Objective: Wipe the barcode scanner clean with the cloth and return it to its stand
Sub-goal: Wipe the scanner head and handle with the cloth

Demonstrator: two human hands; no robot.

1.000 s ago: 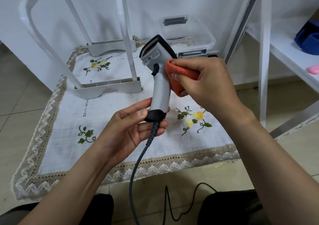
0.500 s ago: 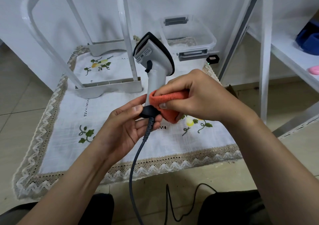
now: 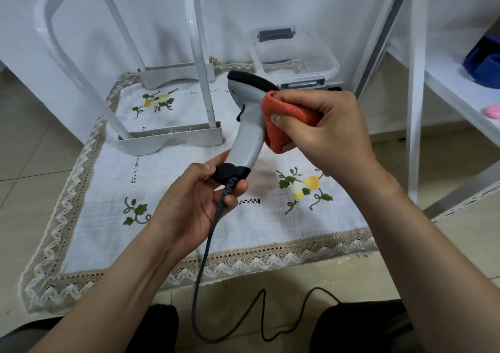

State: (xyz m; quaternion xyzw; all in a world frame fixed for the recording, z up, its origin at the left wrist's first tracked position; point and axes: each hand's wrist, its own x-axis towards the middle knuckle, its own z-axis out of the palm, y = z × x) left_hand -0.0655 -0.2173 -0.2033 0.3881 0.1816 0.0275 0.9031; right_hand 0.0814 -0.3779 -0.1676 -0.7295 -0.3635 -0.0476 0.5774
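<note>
White embroidered tablecloth with a lace border (image 3: 108, 190) lies on a tiled floor, and a white plastic frame (image 3: 167, 141) stands on it. Right hand (image 3: 332, 130) is clenched round a folded orange microfibre cloth (image 3: 286, 117). Left hand (image 3: 194, 206) pinches the black base cap of the grey-and-black corded barcode scanner (image 3: 250, 136), held in the air above the tablecloth. Its dark cable (image 3: 205, 258) hangs down. Change: half a second ago the cloth sat low by the base; now it presses under the head, and the scanner has turned. Judgement: wiping still under way, return not begun. Long axis near upright, top leaning slightly right; the nose points left and away from the person.
</note>
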